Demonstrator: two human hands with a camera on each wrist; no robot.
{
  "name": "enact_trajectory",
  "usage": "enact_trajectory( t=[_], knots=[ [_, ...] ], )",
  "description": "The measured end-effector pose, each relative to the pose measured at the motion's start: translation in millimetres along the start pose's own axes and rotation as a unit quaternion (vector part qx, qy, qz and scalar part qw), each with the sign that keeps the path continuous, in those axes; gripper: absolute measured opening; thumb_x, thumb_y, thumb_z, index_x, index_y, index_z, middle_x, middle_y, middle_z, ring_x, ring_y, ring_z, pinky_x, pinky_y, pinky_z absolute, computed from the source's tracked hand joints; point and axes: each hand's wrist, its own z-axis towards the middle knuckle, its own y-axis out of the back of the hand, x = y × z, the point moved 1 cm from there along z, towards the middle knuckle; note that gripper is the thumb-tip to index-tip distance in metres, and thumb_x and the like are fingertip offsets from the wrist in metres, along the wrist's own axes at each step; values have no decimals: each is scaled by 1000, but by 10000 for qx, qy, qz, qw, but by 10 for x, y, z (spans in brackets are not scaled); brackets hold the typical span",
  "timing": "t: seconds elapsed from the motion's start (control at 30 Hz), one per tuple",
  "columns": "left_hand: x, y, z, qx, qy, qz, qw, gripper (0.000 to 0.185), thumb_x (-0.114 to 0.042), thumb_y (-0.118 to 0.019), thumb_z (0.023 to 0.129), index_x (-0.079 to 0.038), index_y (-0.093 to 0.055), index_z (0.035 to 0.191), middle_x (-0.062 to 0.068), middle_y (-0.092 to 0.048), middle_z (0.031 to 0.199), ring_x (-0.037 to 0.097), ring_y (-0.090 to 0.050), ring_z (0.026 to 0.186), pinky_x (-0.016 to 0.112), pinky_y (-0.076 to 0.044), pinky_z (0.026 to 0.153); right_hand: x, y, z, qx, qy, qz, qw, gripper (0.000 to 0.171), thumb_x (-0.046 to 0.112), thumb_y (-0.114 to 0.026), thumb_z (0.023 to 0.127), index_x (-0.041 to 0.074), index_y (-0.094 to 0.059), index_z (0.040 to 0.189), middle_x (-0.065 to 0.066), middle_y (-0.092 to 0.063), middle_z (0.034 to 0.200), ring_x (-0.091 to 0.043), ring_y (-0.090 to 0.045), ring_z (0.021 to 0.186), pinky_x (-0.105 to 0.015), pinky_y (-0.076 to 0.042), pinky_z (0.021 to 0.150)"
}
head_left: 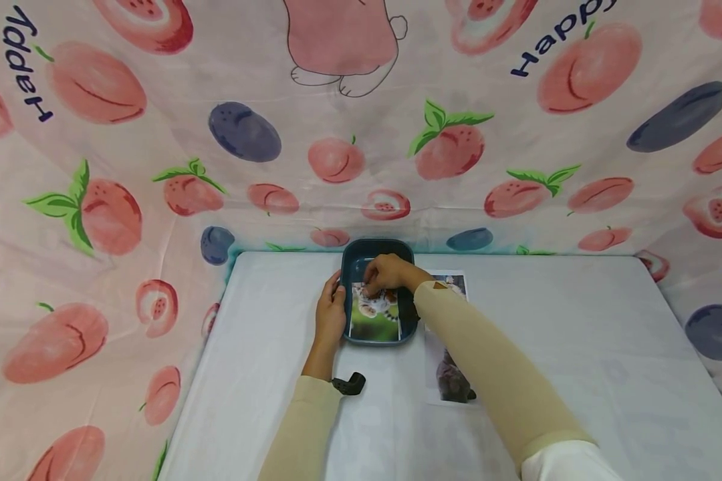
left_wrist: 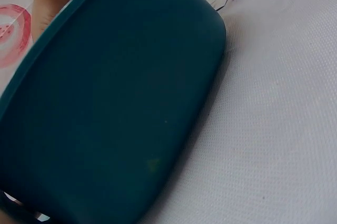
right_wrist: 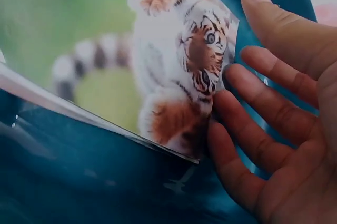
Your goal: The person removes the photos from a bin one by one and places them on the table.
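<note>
Tiger-cub photo [right_wrist: 142, 60] by the fingertips of the right hand [right_wrist: 297, 166]

Can read "Happy" on the fruit-print cloth [head_left: 313, 120], beyond the fingers to the right, plus similar lettering [head_left: 27, 67] farther left.

Photo-wise, lies in the dark teal tray [head_left: 367, 252], cub's face nearest the right fingertips, green background and striped tail stretching away from them. Touching or only nearly, can't tell. Got loosely parted fingers in the wrist view, thumb well apart. Can't tell about the left hand [head_left: 329, 315], gripping or just pressing the tray's left wall. Also spotted a printed sheet [head_left: 454, 379] right of the right fingers, partly under the sleeve [head_left: 487, 361].
</note>
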Motion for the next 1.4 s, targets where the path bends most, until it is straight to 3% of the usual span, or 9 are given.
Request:
enact_trajectory(
  t=[0.23, 0.4, 0.63, 0.77, 0.97, 1.17, 1.4],
  knots=[
    [2, -5, 6, -42, -5, 42, 10000, 42, -25, -44, 110, -28, -49, 151, 12, -50, 154, 31, -49, 140, 51, -37, 118, -1, -7, -4, -68, 58, -289, 9995, 23, 34, -81, 88, 16, -79, 103, 0, -78, 96, -15, -69, 83, -36, -57, 88],
    [-11, 1, -3, -33, 32, 73, 10000, 42, -26, -44, 110, -29, -48, 152, 11, -49, 155, 31, -47, 142, 51, -36, 118, 39, 17, -72, -45, 268, -237, 9993, 19, 27, -80, 89, 18, -81, 105, 2, -79, 97, -12, -69, 87, -35, -56, 90],
    [-7, 7, 2, -46, 47, 68, 10000, 42, -25, -45, 110, -30, -49, 151, 11, -49, 156, 31, -46, 143, 51, -35, 119, 91, 52, -171, 66, 349, 150, 9993, 25, 18, -81, 89, 13, -79, 113, -2, -80, 101, -15, -72, 74, -26, -58, 70],
    [4, 6, 10, -71, 29, 66, 9999, 42, -23, -45, 110, -28, -49, 152, 12, -50, 155, 31, -47, 142, 52, -36, 119, 83, 60, -190, -65, 396, 56, 9992, 25, 14, -82, 87, 15, -80, 112, -1, -79, 98, -10, -70, 71, -25, -57, 69],
    [-5, 1, 3, -30, 74, 44, 10000, 42, -26, -45, 110, -29, -48, 152, 11, -49, 155, 31, -48, 142, 51, -37, 118, 42, 66, -216, -433, 540, -155, 9975, 17, 14, -83, 86, 17, -81, 102, 2, -79, 92, -8, -70, 75, -28, -58, 77],
    [3, 6, 18, -62, 82, 36, 9999, 42, -25, -44, 110, -29, -49, 152, 10, -50, 154, 28, -47, 142, 49, -36, 120, 29, 78, -249, -582, 746, 239, 9952, 5, 10, -80, 88, 11, -79, 93, -1, -78, 82, -20, -70, 59, -29, -58, 63],
    [-8, -9, 11, -45, 94, 71, 9999, 42, -25, -44, 110, -30, -48, 152, 10, -50, 155, 29, -46, 143, 50, -35, 120, -30, 88, -301, -690, 938, 454, 9922, 4, 15, -78, 91, 12, -76, 92, 0, -77, 80, -25, -70, 60, -28, -56, 59]
  ],
)
